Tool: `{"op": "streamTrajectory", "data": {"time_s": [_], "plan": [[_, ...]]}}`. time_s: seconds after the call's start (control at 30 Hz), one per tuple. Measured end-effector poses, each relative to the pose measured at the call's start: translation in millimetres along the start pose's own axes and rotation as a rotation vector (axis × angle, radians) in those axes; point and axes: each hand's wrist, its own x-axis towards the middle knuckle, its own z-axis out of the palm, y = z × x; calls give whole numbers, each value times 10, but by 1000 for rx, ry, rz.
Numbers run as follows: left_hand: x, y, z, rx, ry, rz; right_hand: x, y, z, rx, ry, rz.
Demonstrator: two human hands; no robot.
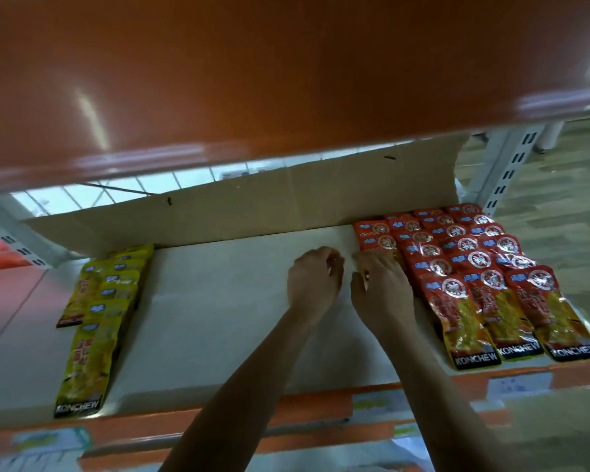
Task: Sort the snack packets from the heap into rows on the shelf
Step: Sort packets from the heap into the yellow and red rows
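At the left end of the shelf (218, 318) yellow packets (92, 321) lie in overlapping rows. Mid-shelf, my left hand (315, 281) has curled fingers; blur hides whether it holds anything. Just right of it, my right hand (380, 291) seems to pinch a red packet (366, 276) beside the red rows (491, 267).

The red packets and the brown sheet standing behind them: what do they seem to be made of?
The red packets look like glossy plastic film: they glint, crinkle, and a clear part shows yellow contents. The brown sheet looks like cardboard, probably corrugated: matte tan, with straight fold creases.
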Motion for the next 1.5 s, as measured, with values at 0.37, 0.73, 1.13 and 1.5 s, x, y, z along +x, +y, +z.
{"op": "streamTrajectory", "data": {"time_s": [0.37,0.73,1.13,1.5], "plan": [[-288,-1428,-1276,261,164,-26,-168,-1560,1083,22,-165,-250],[-678,-3452,-2703,410,189,-212,-640,-3559,2458,50,-300,-353],[-933,-5031,-3646,497,153,-485,-1018,-4998,3627,-8,-512,-436],[-1113,-5799,-4329,498,289,-793,-1085,-5825,4277,26,-740,-579]]}}
